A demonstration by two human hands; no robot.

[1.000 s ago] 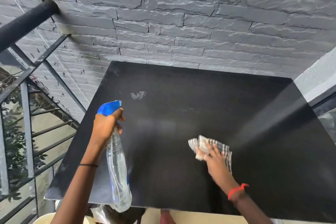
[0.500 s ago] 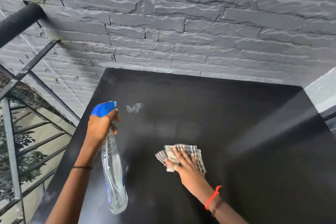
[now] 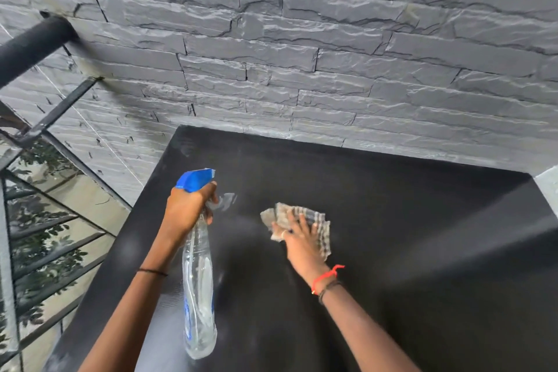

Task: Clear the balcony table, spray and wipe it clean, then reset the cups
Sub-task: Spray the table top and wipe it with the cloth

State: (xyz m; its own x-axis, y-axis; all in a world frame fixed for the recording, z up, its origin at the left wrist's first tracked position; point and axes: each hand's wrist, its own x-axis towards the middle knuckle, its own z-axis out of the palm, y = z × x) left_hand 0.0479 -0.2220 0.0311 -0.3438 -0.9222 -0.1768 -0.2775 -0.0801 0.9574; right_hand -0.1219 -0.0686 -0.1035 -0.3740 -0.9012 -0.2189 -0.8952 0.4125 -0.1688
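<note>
The checked cloth (image 3: 277, 214) is laid flat on the black desk (image 3: 422, 251), near the middle of its top and a little toward the left. It is pressed down by the right hand (image 3: 302, 243), whose fingers (image 3: 303, 222) are kept straight and spread over it, so that nothing is gripped; the edges of the cloth are seen around the fingertips. A red thread (image 3: 327, 275) and a dark band are worn on the right wrist. To the left of the cloth, and apart from it, a clear spray bottle (image 3: 197, 281) is held above the desk by the left hand (image 3: 187, 211). Its neck is closed round by curled fingers (image 3: 211, 190), the blue spray head (image 3: 196, 180) is turned away from the person, and the body of the bottle hangs down toward the near edge. A thin black band (image 3: 152, 272) is seen on the left wrist. A small white smear (image 3: 228, 201) is seen on the desk just beside the left hand. Behind the desk a grey stone wall (image 3: 302, 54) is found, and on the left a black metal railing (image 3: 33, 42) with green leaves (image 3: 45, 238) behind it.
</note>
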